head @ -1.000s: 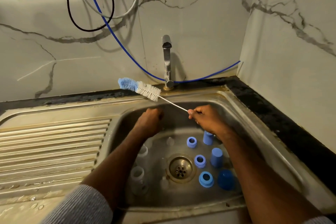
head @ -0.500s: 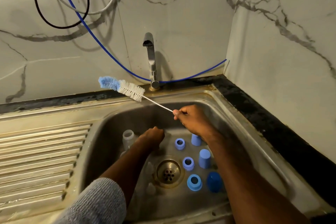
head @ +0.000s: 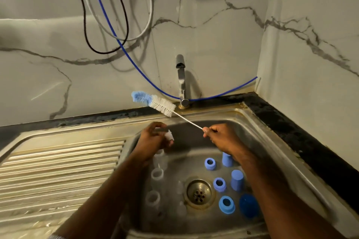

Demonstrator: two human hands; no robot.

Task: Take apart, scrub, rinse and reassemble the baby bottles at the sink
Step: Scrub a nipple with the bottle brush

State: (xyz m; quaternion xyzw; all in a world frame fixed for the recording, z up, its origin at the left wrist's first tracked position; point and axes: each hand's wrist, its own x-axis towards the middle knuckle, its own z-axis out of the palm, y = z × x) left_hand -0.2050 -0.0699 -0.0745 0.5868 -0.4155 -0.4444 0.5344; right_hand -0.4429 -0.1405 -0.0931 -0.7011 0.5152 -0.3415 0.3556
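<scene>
While my left hand (head: 153,139) curls round a small clear plastic bottle (head: 169,135), lifted above the basin with its pale threaded neck turned toward the right, my right hand (head: 221,137) pinches the thin white wire handle of the bottle brush (head: 155,103) near its end. Bristle head points up and away to the left, white nylon then a blue sponge tip, held clear of the bottle; I judge this keeps the mouth open for lining up the brush before scrubbing.

Remaining parts sit on the floor of the dull stainless steel sink (head: 262,134). Three more clear bottles (head: 157,174) stand in a column on the left, mouths up, translucent and hard to outline. Blue plastic screw rings (head: 226,204) and taller blue caps (head: 237,179) are grouped right of the brass-stained drain (head: 199,193), sorted apart from the bottles, presumably so nothing gets missed. What look like clear teats lie beside the drain; too faint to be sure.

Chrome tap (head: 181,79) stands behind the basin, no water running that I can see. Ribbed draining board (head: 58,170) lies left, wet in places.
</scene>
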